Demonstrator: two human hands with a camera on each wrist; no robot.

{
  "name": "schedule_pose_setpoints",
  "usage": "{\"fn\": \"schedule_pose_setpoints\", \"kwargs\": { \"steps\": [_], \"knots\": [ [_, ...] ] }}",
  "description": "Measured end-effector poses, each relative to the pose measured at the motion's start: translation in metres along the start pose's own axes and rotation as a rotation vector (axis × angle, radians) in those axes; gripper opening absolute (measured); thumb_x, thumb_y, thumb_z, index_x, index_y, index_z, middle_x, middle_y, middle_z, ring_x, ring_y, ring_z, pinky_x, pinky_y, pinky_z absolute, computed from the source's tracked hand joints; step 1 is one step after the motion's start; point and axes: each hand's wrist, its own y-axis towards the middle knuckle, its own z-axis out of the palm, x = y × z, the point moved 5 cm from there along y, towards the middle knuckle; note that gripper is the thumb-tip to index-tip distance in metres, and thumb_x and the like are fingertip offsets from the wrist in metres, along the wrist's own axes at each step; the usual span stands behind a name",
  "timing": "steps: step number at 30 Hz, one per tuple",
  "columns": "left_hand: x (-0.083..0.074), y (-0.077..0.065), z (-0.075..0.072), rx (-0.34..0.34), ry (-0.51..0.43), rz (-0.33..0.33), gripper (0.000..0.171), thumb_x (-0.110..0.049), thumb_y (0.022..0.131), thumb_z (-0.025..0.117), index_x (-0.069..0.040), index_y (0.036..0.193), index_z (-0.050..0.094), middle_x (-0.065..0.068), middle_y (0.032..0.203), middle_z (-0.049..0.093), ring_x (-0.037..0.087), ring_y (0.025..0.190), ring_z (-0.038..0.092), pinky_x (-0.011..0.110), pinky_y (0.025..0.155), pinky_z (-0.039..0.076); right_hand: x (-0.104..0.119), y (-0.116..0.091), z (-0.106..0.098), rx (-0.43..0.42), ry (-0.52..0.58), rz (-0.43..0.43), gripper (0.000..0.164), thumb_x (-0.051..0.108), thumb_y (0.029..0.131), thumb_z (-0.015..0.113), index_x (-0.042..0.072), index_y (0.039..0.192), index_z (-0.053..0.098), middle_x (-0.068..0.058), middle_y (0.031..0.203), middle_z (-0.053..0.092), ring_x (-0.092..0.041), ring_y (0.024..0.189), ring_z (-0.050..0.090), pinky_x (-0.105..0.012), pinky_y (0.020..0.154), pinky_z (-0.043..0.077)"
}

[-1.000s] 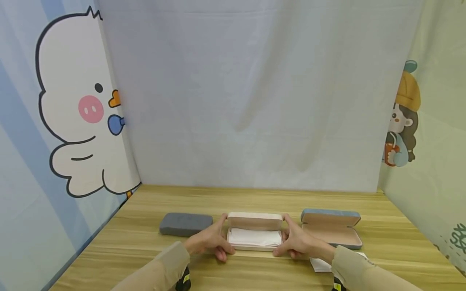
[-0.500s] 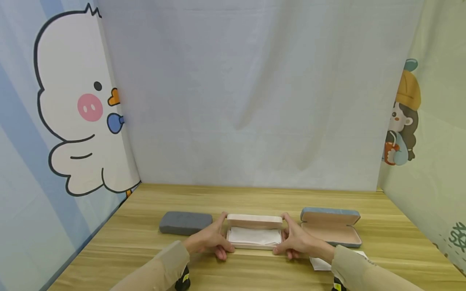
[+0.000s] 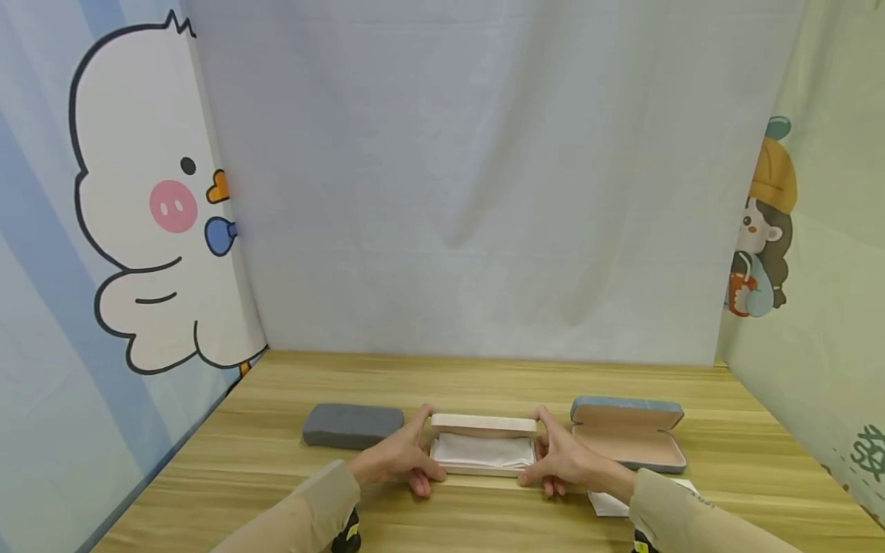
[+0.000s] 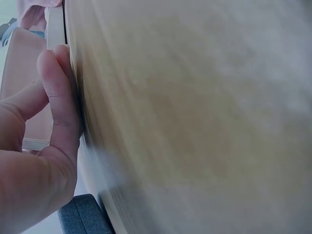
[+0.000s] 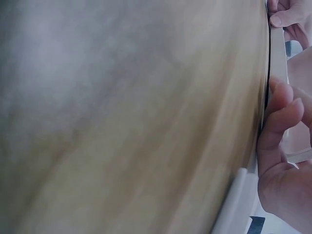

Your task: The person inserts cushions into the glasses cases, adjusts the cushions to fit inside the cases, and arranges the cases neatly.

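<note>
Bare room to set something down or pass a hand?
Free table: behind gray case, white case and blue case, up to the curtain; in front of white case, between left sleeve and right sleeve; left of gray case. Crowded: the gaps between cases, with left hand and right hand; white sheet partly behind right sleeve.

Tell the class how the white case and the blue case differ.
The white case is partly open; the blue case is open wider. The white case contains white cloth; the blue case's visible interior shows only bare lining. Both are oblong, lidded cases on the table.
</note>
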Motion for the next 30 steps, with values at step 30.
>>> {"fn": "schedule_pose_setpoints", "kwargs": {
  "steps": [30],
  "knots": [
    [-0.0018, -0.0033, 0.0028, -0.032, 0.057, 0.035, 0.069, 0.013, 0.079, 0.068, -0.012, 0.129, 0.028, 0.024, 0.067, 0.064, 0.015, 0.042, 0.06, 0.024, 0.038, 0.051, 0.0007, -0.0006, 0.0014, -0.007, -0.016, -0.023, 0.086, 0.002, 0.076, 0.079, 0.001, 0.138, 0.019, -0.008, 0.067, 0.053, -0.01, 0.04, 0.056, -0.021, 0.036, 0.046]
  ]
}}
